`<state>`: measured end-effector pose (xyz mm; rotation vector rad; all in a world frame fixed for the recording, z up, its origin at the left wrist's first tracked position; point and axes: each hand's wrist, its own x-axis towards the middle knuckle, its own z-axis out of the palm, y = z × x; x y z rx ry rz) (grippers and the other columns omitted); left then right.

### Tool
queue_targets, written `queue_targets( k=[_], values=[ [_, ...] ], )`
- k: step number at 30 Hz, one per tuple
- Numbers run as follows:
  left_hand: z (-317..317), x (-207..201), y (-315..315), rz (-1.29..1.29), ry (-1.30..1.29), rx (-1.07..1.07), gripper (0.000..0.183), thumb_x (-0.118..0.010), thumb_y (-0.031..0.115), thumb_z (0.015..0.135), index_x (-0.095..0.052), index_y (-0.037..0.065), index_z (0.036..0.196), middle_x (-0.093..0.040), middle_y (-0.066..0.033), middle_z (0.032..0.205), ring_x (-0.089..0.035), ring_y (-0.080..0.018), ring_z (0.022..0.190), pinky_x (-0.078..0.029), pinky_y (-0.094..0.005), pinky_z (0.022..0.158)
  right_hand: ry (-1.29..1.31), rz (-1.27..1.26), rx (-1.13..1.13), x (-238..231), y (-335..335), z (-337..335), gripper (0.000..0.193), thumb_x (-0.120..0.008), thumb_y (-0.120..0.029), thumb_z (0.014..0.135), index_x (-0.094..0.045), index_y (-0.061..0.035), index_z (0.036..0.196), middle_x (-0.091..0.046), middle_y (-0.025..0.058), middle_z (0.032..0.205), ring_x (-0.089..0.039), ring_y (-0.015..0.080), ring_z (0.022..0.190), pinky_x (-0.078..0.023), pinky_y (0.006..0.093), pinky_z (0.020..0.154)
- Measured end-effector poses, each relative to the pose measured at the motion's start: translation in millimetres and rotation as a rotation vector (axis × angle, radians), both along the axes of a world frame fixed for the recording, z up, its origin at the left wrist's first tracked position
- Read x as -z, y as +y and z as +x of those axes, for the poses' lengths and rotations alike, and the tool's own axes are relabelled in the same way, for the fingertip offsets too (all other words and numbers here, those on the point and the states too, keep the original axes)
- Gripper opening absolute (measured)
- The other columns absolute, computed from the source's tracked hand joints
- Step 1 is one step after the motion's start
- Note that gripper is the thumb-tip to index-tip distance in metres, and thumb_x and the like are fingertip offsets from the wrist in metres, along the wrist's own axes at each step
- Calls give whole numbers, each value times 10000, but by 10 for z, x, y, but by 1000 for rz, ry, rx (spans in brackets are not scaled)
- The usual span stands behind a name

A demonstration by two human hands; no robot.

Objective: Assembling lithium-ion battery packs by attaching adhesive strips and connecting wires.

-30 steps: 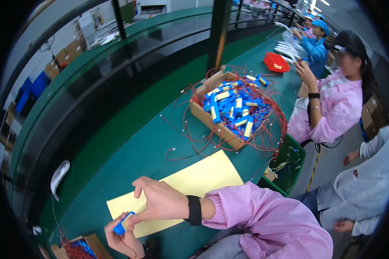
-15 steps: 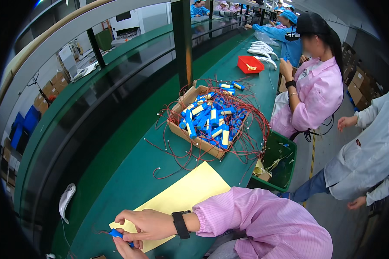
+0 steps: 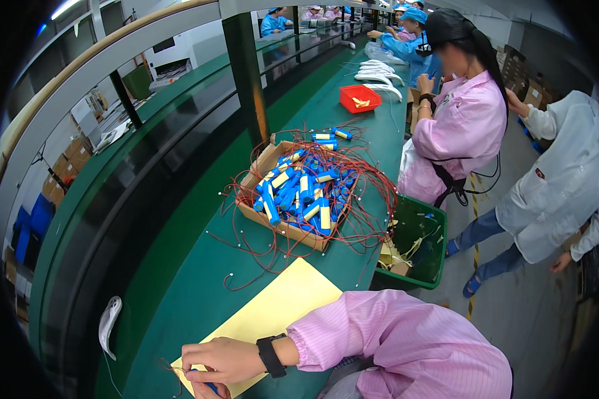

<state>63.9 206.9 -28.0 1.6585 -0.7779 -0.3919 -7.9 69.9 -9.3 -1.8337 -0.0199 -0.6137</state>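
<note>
Low in the picture, a small blue battery pack (image 3: pixel 210 386) with thin wires is partly hidden between my hands. My left hand (image 3: pixel 205 393), mostly cut off by the lower edge, is closed on it. My right hand (image 3: pixel 227 358), with a black band at the wrist, bends over the pack from above, its fingers closed on its end. Beneath the hands lies a yellow sheet (image 3: pixel 286 292). Beyond it, a cardboard box (image 3: pixel 279 229) is heaped with blue battery packs (image 3: pixel 306 189) bearing yellow strips, their red wires trailing over the sides.
A green bin (image 3: pixel 419 282) with scraps stands right of the bench. Farther along are a red tray (image 3: pixel 359 100) and several white curved parts (image 3: pixel 383 76). A co-worker in pink (image 3: pixel 459 120) works there; another person (image 3: pixel 552 179) stands behind. One white part (image 3: pixel 110 326) lies on the left.
My right hand has turned and closed over the blue battery pack, now covering most of it. Both hands sit slightly lower. The view has shifted, and the person at right has reached toward the co-worker in pink.
</note>
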Motion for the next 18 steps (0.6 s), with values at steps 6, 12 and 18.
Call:
queue_targets(
  k=[6, 12, 18],
  values=[
    [137, 54, 186, 112, 153, 134, 445, -410, 339, 1009, -475, -24, 1257, -563, -51, 960, -497, -94, 726, -391, -206, 625, 14, 0, 32, 47, 4, 48, 219, -522, -275, 941, -550, -62, 897, -544, 50, 888, -576, 227, 754, -468, 347, 660],
    [-22, -294, 33, 279, 174, 294, 490, -459, 241, 995, -367, -57, 1372, -436, -171, 1384, -415, -243, 1266, -309, -319, 1044, 20, 109, 16, 3, -66, 76, 217, -559, -265, 913, -576, -58, 851, -563, 34, 872, -518, 216, 888, -447, 332, 755],
    [134, 32, 151, 329, 225, 313, 482, -423, 282, 1010, -383, -51, 1357, -551, -95, 1056, -504, -143, 859, -413, -255, 740, 92, 87, 5, -54, -76, 61, 199, -616, -252, 863, -586, -56, 841, -606, 44, 897, -529, 206, 902, -453, 336, 770]
  ],
)
